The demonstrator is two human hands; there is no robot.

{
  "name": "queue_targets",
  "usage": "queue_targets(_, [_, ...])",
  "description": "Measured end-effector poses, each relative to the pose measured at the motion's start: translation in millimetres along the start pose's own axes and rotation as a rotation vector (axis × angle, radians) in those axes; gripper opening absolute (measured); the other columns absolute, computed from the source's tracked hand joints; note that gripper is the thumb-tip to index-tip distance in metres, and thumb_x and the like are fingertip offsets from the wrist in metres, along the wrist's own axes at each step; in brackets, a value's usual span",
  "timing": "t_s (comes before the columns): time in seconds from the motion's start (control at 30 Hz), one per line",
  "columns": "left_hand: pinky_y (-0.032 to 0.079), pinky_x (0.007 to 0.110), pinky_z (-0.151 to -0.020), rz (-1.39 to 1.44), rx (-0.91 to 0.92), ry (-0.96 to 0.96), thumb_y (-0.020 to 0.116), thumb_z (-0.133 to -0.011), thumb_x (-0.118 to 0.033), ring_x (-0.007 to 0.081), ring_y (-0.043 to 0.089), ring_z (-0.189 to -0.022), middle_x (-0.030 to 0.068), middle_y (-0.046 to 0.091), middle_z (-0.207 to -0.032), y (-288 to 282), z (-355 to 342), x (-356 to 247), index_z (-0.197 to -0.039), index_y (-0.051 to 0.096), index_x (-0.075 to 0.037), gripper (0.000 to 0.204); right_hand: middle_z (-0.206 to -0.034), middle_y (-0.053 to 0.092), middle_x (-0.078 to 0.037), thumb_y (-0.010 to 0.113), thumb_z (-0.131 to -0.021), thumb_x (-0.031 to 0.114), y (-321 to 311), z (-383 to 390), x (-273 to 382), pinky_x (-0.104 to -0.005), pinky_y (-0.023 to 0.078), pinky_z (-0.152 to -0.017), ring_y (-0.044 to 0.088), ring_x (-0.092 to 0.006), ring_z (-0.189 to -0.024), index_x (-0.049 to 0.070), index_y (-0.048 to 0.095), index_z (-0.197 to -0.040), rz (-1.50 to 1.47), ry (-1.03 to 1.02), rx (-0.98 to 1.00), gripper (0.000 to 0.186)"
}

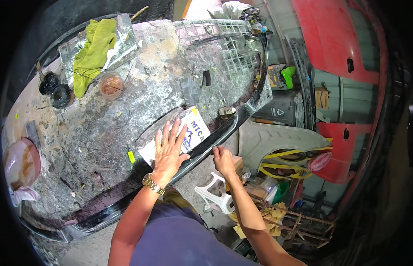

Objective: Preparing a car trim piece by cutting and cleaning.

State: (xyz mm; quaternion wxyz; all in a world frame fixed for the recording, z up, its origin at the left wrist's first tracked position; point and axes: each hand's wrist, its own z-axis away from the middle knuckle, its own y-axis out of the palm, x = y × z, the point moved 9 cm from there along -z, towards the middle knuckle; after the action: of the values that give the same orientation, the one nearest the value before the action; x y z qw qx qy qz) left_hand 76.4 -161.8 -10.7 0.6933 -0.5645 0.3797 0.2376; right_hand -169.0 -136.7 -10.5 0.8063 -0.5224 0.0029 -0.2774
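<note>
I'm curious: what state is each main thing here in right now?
Left hand: open, palm down on the white printed sheet.
Right hand: fingers curled; whether it holds anything is unclear.
White printed sheet: flat, partly covered by the left hand.
Olive cloth: crumpled, lying across a board.
Wristwatch: worn on the left wrist.
Worktop: scuffed and stained.

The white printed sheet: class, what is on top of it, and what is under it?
On top of the white printed sheet lies the left hand, spread flat and hiding part of it. The stained work surface shows beside it; what is beneath is covered.
</note>
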Motion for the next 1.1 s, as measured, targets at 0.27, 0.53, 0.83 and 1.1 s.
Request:
queue_targets(0.27, [0.012,0.054,-0.124,0.009,0.000,0.000,0.088,-0.071,-0.029,0.0343,0.012,-0.156,0.0090,0.016,-0.169,-0.8,-0.8,-1.7,-0.160,0.027,-0.015,0.109,-0.086,0.064,-0.032,0.052,-0.103,0.030,0.4,12.6,14.5,-0.0565,0.048,-0.074,0.062,-0.0527,-0.089,-0.002,0.062,-0.091,0.018,-0.072,-0.050,0.036])
queue_targets(0.53, [0.010,0.054,-0.125,0.003,0.022,-0.027,0.089,-0.069,-0.031,0.0328,0.011,-0.156,0.0075,0.016,-0.169,2.4,0.4,0.8,-0.161,0.027,-0.017,0.111,-0.091,0.065,-0.032,0.054,-0.101,0.030,-20.3,-22.5,-10.5,-0.0559,0.049,-0.079,0.062,-0.0520,-0.096,-0.002,0.063,-0.091,0.022,-0.001,-0.057,0.035])
queue_targets(0.83, [0.010,0.054,-0.125,-0.003,0.023,-0.028,0.089,-0.069,-0.031,0.0321,0.012,-0.156,0.0075,0.016,-0.169,3.9,-1.7,-0.5,-0.161,0.026,-0.018,0.112,-0.071,0.066,-0.024,0.054,-0.103,0.028,-38.2,-39.2,-16.3,-0.0471,0.051,-0.066,0.069,-0.0357,-0.067,-0.003,0.067,-0.093,0.147,-0.146,-0.177,0.036])
queue_targets(1.1, [0.009,0.054,-0.125,0.010,0.001,-0.017,0.089,-0.069,-0.029,0.0324,0.012,-0.156,0.0078,0.017,-0.169,1.0,-2.9,-0.4,-0.160,0.028,-0.016,0.110,-0.081,0.068,-0.028,0.055,-0.103,0.028,-32.9,-26.2,1.0,-0.0468,0.051,-0.073,0.069,-0.0402,-0.079,-0.004,0.068,-0.094,0.147,-0.078,-0.149,0.035])
